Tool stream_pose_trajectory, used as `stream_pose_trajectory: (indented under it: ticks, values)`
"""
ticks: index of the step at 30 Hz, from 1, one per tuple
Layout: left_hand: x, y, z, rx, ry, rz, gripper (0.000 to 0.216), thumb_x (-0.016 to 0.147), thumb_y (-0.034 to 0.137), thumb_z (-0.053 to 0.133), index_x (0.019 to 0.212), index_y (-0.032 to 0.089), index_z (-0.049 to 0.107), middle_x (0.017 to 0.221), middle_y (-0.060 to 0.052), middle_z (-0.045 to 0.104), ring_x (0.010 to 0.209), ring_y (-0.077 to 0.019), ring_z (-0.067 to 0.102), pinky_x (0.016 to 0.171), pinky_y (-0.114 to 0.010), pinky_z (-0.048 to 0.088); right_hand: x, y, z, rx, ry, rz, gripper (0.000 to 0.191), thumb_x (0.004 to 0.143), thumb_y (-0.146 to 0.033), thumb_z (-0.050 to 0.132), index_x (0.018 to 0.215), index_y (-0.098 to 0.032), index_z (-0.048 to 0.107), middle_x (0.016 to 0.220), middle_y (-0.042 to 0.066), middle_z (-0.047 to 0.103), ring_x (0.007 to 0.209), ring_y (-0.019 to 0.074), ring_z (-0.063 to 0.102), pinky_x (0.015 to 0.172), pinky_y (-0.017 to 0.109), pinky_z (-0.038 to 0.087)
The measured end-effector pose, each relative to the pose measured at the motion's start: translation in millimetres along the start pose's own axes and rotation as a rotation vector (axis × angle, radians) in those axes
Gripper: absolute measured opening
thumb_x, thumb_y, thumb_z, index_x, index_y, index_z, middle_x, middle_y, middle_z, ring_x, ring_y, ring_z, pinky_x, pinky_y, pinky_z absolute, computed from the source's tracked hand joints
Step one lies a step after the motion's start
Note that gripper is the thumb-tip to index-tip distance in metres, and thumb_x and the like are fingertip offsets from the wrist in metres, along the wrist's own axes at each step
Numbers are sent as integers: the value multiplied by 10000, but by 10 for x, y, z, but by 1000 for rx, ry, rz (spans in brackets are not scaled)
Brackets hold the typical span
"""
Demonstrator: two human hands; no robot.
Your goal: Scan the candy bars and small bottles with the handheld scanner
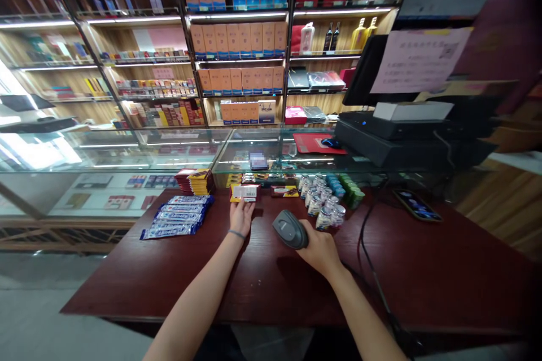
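Observation:
My left hand grips a small red and yellow box with a white barcode label, holding it just above the dark red counter. To its right, my right hand is wrapped round the handle of a dark grey barcode scanner, whose head points toward the box. A thin band sits on my left wrist.
Blue snack packets lie left of the box. Small jars and green rolls stand to the right. A phone, a black cable, a glass showcase and a till are nearby.

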State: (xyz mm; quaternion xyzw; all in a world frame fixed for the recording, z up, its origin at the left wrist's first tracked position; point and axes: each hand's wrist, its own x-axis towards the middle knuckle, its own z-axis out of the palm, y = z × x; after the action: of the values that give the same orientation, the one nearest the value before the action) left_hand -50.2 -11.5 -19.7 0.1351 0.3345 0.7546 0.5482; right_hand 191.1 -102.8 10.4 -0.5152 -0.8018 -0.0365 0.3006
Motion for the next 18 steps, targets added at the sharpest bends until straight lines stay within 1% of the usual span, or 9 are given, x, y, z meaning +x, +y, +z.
stream_pose_trajectory:
  ticks: [3, 5, 7, 9, 11, 14, 16, 18]
  values:
    - [17, 98, 52, 57, 76, 28, 146, 841, 217, 654, 921, 205, 533, 854, -12, 681, 736, -105, 679, 788, -296, 550, -5, 11, 11, -3, 21, 6, 354, 744, -286, 594, 1092, -237, 551, 760, -1, 741, 661, 222, 714, 550, 253, 388]
    - [26, 215, 90, 128, 129, 70, 154, 829, 247, 658, 923, 200, 545, 816, 1, 669, 675, -92, 658, 717, -261, 537, -14, 27, 33, -15, 30, 7, 357, 743, -278, 585, 1097, -239, 549, 734, -7, 733, 649, 222, 710, 547, 255, 389]
    - [42, 355, 104, 212, 166, 132, 201, 809, 281, 670, 963, 199, 570, 817, 2, 669, 650, -91, 643, 663, -242, 522, -24, 47, 62, -22, 46, 3, 359, 744, -275, 574, 1100, -240, 549, 740, -12, 731, 635, 221, 707, 538, 260, 389]
    - [77, 507, 77, 285, 168, 208, 253, 788, 305, 683, 995, 188, 597, 831, -8, 676, 657, -103, 639, 637, -242, 515, -31, 68, 88, -46, 68, 0, 348, 760, -295, 559, 1102, -235, 552, 709, -12, 720, 599, 225, 698, 526, 267, 390]
    - [133, 675, 8, 361, 143, 299, 282, 771, 316, 691, 1001, 167, 625, 833, -24, 687, 675, -120, 642, 645, -252, 516, -36, 85, 106, -63, 83, -21, 334, 770, -294, 547, 1098, -230, 553, 682, -8, 713, 591, 225, 697, 523, 266, 395]
    - [224, 981, -134, 569, 109, 514, 259, 775, 315, 680, 969, 145, 672, 839, -42, 707, 736, -147, 654, 724, -275, 519, -39, 97, 115, -86, 108, -66, 339, 781, -286, 533, 1114, -225, 555, 627, -6, 699, 567, 226, 692, 512, 263, 399]
    - [264, 1223, -215, 785, 98, 698, 225, 806, 320, 654, 957, 159, 698, 880, -45, 721, 810, -166, 664, 790, -286, 509, -43, 95, 114, -97, 132, -59, 324, 790, -287, 522, 1106, -223, 559, 629, 2, 700, 568, 232, 692, 507, 268, 400]
    - [283, 1479, -267, 1010, 88, 878, 210, 855, 323, 612, 985, 190, 712, 949, -41, 729, 889, -180, 665, 844, -293, 494, -48, 89, 114, -100, 149, -52, 309, 800, -286, 509, 1097, -220, 560, 642, 9, 704, 566, 234, 691, 508, 274, 404]
